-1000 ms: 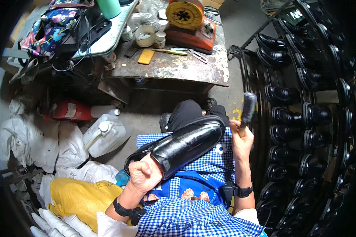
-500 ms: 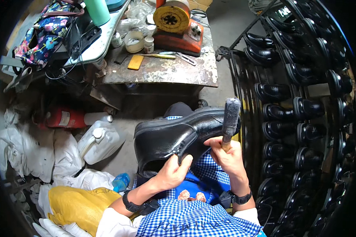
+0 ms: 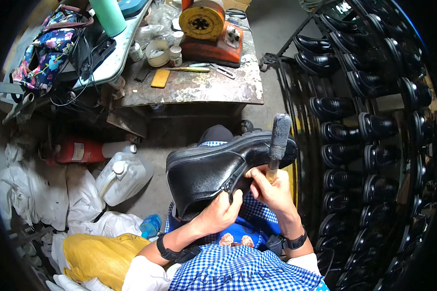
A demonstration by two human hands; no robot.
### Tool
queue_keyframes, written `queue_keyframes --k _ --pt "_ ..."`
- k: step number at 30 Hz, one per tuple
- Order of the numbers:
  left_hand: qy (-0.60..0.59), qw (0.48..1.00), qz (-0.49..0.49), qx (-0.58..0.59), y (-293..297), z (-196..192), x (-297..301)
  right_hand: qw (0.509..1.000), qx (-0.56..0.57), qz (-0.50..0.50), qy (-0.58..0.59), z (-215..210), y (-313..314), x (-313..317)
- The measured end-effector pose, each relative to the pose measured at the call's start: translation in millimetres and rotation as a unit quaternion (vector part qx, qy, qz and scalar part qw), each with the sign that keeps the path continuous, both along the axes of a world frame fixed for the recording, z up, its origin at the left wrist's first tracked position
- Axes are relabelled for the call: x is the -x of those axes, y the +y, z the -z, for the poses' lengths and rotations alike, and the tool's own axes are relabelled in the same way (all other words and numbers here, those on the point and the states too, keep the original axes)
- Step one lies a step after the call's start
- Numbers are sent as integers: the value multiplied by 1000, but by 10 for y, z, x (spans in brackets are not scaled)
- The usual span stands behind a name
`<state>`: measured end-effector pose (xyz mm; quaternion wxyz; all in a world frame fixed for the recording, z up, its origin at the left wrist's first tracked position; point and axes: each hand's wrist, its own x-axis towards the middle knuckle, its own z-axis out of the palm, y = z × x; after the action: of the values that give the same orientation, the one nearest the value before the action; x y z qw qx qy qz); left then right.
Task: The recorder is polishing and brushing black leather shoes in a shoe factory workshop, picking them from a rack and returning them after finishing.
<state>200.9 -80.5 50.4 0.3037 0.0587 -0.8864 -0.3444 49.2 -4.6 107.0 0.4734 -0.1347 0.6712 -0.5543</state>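
Observation:
A black leather lace-up shoe (image 3: 204, 174) lies on its side over my lap, its sole edge facing away and its toe to the right. My left hand (image 3: 221, 213) is closed in a pinch on the shoe's edge by the laces (image 3: 226, 186). In my right hand (image 3: 276, 191) a brush (image 3: 279, 136) with a narrow grey head and wooden handle stands upright, crossing in front of the toe. That hand's thumb and forefinger reach to the shoe beside the lacing; whether they also grip it I cannot tell.
Racks of black shoes (image 3: 342, 155) stand close on my right. Ahead is a worn workbench (image 3: 218, 89) with an orange machine (image 3: 209, 51), a yellow sponge (image 3: 160, 78) and small pots. To the left lie a white jug (image 3: 124, 179), a red extinguisher (image 3: 80, 150) and a yellow sack (image 3: 99, 257).
My right hand has come slightly left, its fingertips nearer the lacing, with the brush still in it. My left hand has shifted a little right along the edge, and the shoe has tilted slightly.

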Motion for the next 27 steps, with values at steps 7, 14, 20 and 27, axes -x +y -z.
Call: queue_keyframes --k 7,14,20,27 --pt "-168 865 -30 -471 -52 -139 29 995 -21 -43 -83 -11 -109 130" --pt "13 780 -122 -614 -536 -201 193 965 -46 -162 -201 -12 193 -101" --pt "-126 892 -108 -420 -688 -259 137 978 37 165 124 55 718 450" --pt "-248 964 82 -48 -664 -364 287 925 69 229 296 92 810 719"
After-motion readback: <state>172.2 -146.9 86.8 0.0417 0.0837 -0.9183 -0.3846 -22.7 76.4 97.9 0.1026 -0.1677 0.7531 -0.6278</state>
